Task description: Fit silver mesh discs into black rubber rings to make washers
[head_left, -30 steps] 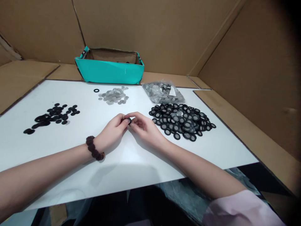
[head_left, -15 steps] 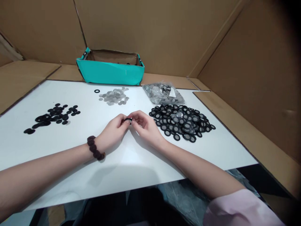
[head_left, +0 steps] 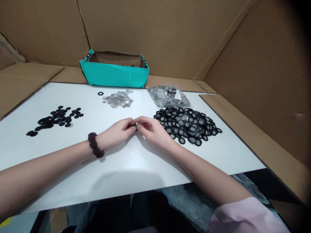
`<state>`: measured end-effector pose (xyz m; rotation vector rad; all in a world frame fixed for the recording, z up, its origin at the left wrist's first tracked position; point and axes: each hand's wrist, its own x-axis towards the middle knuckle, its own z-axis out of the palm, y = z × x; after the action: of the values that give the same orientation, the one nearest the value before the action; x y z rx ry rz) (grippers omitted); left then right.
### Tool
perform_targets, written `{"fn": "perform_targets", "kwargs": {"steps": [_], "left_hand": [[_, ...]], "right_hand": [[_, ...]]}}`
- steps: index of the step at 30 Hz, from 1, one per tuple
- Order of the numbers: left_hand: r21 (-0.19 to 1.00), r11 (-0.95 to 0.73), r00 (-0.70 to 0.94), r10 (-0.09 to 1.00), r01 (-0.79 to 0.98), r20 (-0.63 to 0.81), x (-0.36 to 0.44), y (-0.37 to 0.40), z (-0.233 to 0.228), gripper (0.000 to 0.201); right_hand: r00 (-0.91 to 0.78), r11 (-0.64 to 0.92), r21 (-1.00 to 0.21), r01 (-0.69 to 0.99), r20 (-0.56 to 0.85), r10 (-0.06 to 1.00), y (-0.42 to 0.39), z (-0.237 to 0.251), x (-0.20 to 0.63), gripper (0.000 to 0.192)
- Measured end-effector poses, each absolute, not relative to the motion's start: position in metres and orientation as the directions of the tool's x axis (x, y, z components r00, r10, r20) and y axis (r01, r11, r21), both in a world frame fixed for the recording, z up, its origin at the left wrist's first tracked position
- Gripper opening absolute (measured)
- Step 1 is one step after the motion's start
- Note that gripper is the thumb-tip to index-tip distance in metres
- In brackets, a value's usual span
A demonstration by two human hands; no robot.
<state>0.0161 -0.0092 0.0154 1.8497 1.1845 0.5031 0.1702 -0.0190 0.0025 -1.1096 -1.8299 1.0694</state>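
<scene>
My left hand [head_left: 119,132] and my right hand [head_left: 155,132] meet over the middle of the white table [head_left: 126,168]. Between their fingertips is a small black ring [head_left: 135,127], mostly covered by the fingers. Both thumbs and forefingers are pinched on it. Just right of my right hand spreads a large heap of black rings with grey centres [head_left: 187,126]. Beyond the hands lies a pile of thin grey discs [head_left: 119,99], with one loose black ring [head_left: 100,93] to its left. Small black discs [head_left: 58,117] are scattered farther left.
A clear plastic bag of grey discs [head_left: 167,96] lies behind the right heap. At the back stands a turquoise box [head_left: 116,75] with some dark pieces showing inside. Cardboard walls [head_left: 170,38] enclose the table at the back and sides.
The fingers have closed further over the black ring, so less of it shows. My right forefinger now reaches across to my left fingertips. The piles look the same.
</scene>
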Motion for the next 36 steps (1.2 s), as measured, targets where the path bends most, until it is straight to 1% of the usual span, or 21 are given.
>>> {"fn": "perform_targets", "kwargs": {"steps": [2,5,8,10,12,13,16,17,19,20,21,22,23,25,26,27,28,30,32,34,36], "left_hand": [[0.882,-0.114,0.416,0.904,0.458,-0.099,0.017,-0.010,0.013,0.017],[0.908,-0.078,0.380,0.920,0.411,-0.093,0.016,-0.010,0.011,0.018],[0.915,-0.096,0.454,0.885,0.391,-0.101,0.013,-0.007,0.016,0.011],[0.923,-0.097,0.553,0.822,0.372,-0.136,0.011,-0.003,0.020,0.011],[0.923,-0.083,0.605,0.776,0.375,-0.177,0.012,-0.001,0.022,0.012],[0.920,-0.077,0.599,0.779,0.384,-0.185,0.013,-0.001,0.023,0.012],[0.904,-0.071,0.491,0.856,0.422,-0.162,0.018,-0.001,0.023,0.016],[0.895,-0.081,0.483,0.861,0.439,-0.160,0.019,0.000,0.024,0.017],[0.866,-0.130,0.532,0.829,0.482,-0.172,0.016,0.008,0.030,0.018],[0.843,-0.175,0.556,0.815,0.508,-0.166,0.011,0.016,0.034,0.020],[0.814,-0.225,0.540,0.832,0.536,-0.126,0.003,0.027,0.039,0.022],[0.759,-0.283,0.466,0.884,0.586,-0.030,-0.006,0.040,0.043,0.019],[0.669,-0.321,0.338,0.935,0.670,0.110,-0.017,0.054,0.047,0.019],[0.418,-0.246,0.141,0.953,0.874,0.267,-0.040,0.084,0.049,0.030],[0.306,-0.194,0.109,0.956,0.932,0.274,-0.050,0.096,0.047,0.033],[0.233,-0.156,0.091,0.959,0.960,0.269,-0.058,0.107,0.044,0.031],[0.190,-0.129,0.077,0.963,0.973,0.259,-0.065,0.115,0.040,0.025],[0.165,-0.113,0.071,0.968,0.980,0.240,-0.071,0.125,0.029,0.020],[0.165,-0.114,0.075,0.971,0.980,0.228,-0.072,0.129,0.020,0.023],[0.165,-0.109,0.070,0.972,0.980,0.224,-0.073,0.131,0.016,0.032],[0.160,-0.096,0.061,0.975,0.982,0.214,-0.073,0.132,0.017,0.039]], "right_hand": [[-0.328,0.276,-0.922,0.272,0.181,0.927,-0.020,0.000,0.168,0.022],[-0.297,0.270,-0.930,0.249,0.192,0.935,-0.020,-0.004,0.166,0.020],[-0.285,0.302,-0.909,0.287,0.220,0.933,-0.019,-0.005,0.164,0.017],[-0.287,0.332,-0.885,0.327,0.242,0.927,-0.020,-0.004,0.163,0.017],[-0.269,0.367,-0.855,0.366,0.281,0.921,-0.022,-0.004,0.162,0.018],[-0.257,0.384,-0.842,0.380,0.302,0.918,-0.023,-0.004,0.161,0.018],[-0.262,0.402,-0.834,0.378,0.320,0.910,-0.024,-0.005,0.160,0.021],[-0.274,0.402,-0.835,0.376,0.314,0.909,-0.023,-0.005,0.161,0.022],[-0.273,0.407,-0.819,0.404,0.317,0.908,-0.019,0.000,0.168,0.022],[-0.253,0.413,-0.798,0.439,0.331,0.909,-0.016,0.003,0.174,0.023],[-0.224,0.414,-0.768,0.489,0.348,0.910,-0.012,0.007,0.182,0.023],[-0.185,0.406,-0.728,0.552,0.368,0.911,-0.008,0.012,0.191,0.024],[-0.152,0.389,-0.681,0.620,0.382,0.911,-0.004,0.016,0.200,0.024],[-0.099,0.332,-0.587,0.738,0.391,0.915,0.004,0.022,0.220,0.026],[-0.091,0.301,-0.536,0.789,0.383,0.919,0.008,0.024,0.228,0.026],[-0.085,0.266,-0.485,0.833,0.363,0.928,0.010,0.024,0.235,0.025],[-0.077,0.227,-0.434,0.872,0.336,0.939,0.013,0.024,0.240,0.024],[-0.070,0.158,-0.325,0.932,0.267,0.961,0.015,0.021,0.244,0.022],[-0.074,0.126,-0.227,0.966,0.226,0.971,0.015,0.019,0.243,0.022],[-0.080,0.124,-0.164,0.979,0.249,0.965,0.015,0.018,0.240,0.019],[-0.064,0.123,-0.160,0.979,0.334,0.940,0.014,0.019,0.238,0.016]]}}
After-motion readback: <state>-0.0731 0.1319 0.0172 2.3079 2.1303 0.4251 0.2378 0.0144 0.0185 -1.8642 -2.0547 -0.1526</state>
